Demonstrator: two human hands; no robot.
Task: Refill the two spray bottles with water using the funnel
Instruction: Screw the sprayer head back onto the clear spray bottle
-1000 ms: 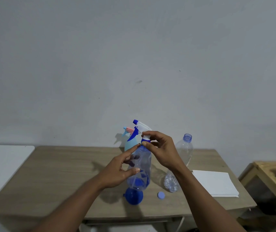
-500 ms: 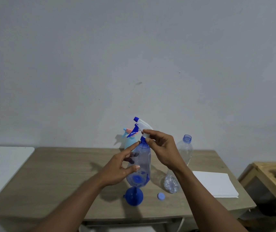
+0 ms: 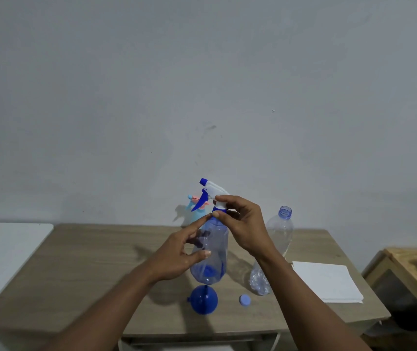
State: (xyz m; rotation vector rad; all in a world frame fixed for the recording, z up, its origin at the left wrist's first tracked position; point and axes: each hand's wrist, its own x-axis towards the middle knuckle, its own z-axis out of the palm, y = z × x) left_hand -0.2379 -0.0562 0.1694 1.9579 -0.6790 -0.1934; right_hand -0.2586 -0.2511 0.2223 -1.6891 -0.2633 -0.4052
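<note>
Right hand (image 3: 246, 228) pinches the screw collar (image 3: 219, 211) of the clear blue spray bottle (image 3: 213, 249); left hand (image 3: 177, 257) wraps its body, just behind the blue funnel (image 3: 203, 300) on the table (image 3: 88, 262). Risk — a loose body grip could let the bottle spin with the collar. Long axis near-vertical, nozzle (image 3: 203, 181) pointing left.

The spray bottle (image 3: 211, 249) is upright over the middle of the table (image 3: 75, 274), between my hands: my left hand (image 3: 177, 257) round its body from the left, my right hand (image 3: 242, 224) on its neck from the right. Just before it, nearer me, lies the funnel (image 3: 204, 300), with the cap (image 3: 244, 299) to the funnel's right. The water bottle (image 3: 278, 239) stands behind my right wrist, the sheets of paper (image 3: 329, 282) farther right. The second spray bottle (image 3: 194, 212) stands behind, by the wall.
</note>
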